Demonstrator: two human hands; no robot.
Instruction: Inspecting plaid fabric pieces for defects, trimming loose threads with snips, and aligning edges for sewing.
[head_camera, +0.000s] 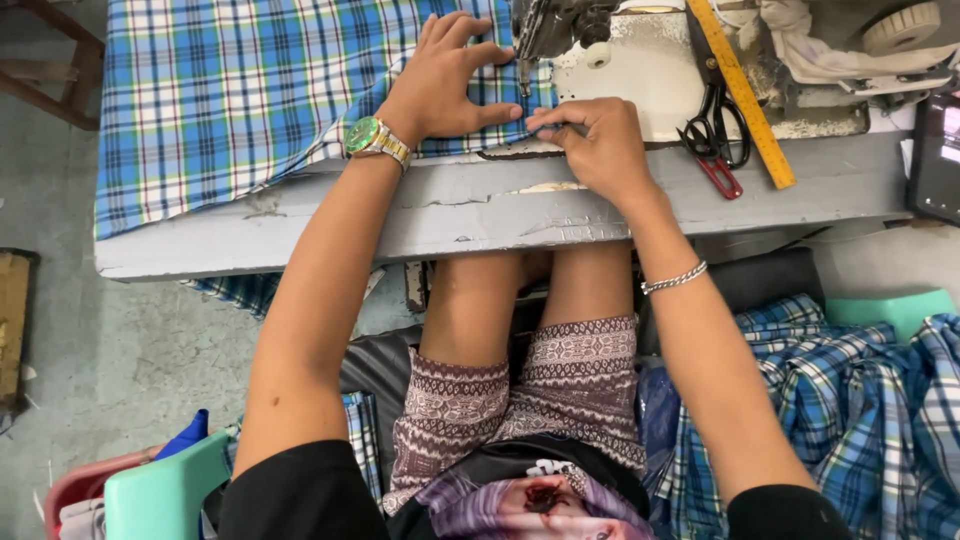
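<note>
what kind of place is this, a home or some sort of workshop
Most likely a small sewing or garment workshop. An industrial sewing machine sits on a worn grey table, with scissors and a yellow ruler beside it, and piles of blue plaid fabric wait by the seat.

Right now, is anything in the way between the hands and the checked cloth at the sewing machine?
Nothing visible. The left hand lies flat on the blue checked cloth, and the right hand pinches its edge just in front of the sewing machine's needle area. The scissors and yellow ruler lie off to the right, apart from the cloth.
</note>
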